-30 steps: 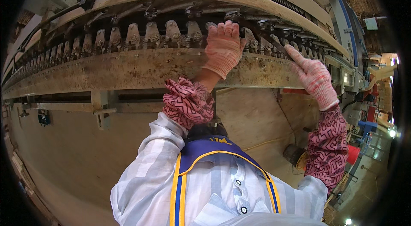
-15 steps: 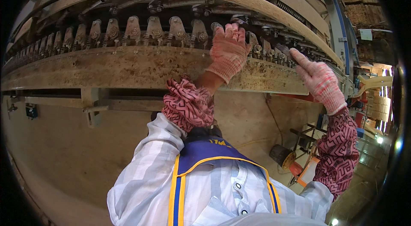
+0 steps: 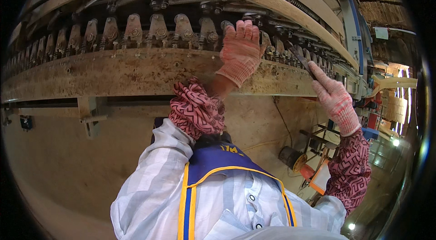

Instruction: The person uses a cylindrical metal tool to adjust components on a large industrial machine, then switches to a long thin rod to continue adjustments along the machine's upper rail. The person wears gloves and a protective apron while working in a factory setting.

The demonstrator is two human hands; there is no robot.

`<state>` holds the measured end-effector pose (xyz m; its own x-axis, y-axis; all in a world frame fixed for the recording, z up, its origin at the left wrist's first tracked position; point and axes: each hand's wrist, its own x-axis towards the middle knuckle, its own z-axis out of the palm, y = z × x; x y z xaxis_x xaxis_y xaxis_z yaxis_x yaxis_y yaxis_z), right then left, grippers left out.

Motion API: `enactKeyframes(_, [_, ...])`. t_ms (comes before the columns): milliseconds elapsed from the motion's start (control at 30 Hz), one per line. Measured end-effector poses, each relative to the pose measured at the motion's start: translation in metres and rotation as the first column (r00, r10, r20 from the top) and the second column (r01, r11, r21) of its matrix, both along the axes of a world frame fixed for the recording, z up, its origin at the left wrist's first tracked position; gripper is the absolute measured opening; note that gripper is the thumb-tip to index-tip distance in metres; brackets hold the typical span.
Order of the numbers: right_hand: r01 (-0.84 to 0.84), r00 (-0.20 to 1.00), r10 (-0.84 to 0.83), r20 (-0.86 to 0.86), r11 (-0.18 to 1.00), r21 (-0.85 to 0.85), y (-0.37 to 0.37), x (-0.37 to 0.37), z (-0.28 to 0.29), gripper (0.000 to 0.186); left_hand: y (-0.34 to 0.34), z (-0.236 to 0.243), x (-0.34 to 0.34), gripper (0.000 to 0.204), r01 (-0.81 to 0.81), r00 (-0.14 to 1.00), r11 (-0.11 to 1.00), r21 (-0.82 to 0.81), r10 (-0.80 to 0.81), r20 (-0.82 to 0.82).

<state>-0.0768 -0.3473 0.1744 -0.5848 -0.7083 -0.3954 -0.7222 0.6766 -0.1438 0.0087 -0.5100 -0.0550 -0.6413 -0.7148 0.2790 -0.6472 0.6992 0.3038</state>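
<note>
Left hand lay over the metal brackets; its grip could not be determined. Right hand was closed around a thin tool, angled toward the brackets' right-hand stretch.

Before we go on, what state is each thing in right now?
Left hand: gloved, laid over the bracket row; underside hidden
Right hand: gloved, closed on the thin tool
Thin tool: held slanted against the bracket row
Brackets: upright, grimy
Beam: stained
Left sleeve cover: bunched
Apron: worn
</note>
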Motion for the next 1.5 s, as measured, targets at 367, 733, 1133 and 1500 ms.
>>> enactKeyframes(367, [-0.042,0.996,0.054,-0.074,0.987,0.152,-0.022,0.017,0.004,0.051,-0.004,-0.030,-0.022,0.066,0.098,0.983,0.994,-0.042,-0.090,0.161])
enactKeyframes(733, [-0.075,0.992,0.097,-0.081,0.968,0.240,-0.048,0.017,0.023,0.050,0.001,-0.055,-0.029,0.061,-0.064,0.988,0.874,-0.481,0.124,0.095])
enactKeyframes(1133, [-0.006,1.000,0.005,0.004,0.989,0.146,-0.061,0.035,0.001,0.054,0.001,-0.032,-0.015,0.050,0.060,0.998,0.982,-0.180,-0.056,0.030])
enactKeyframes(1500, [0.623,0.671,-0.469,0.574,0.776,-0.094,0.033,0.081,-0.056,0.056,0.005,-0.032,-0.003,0.027,0.002,0.870,0.816,-0.578,0.284,0.403])
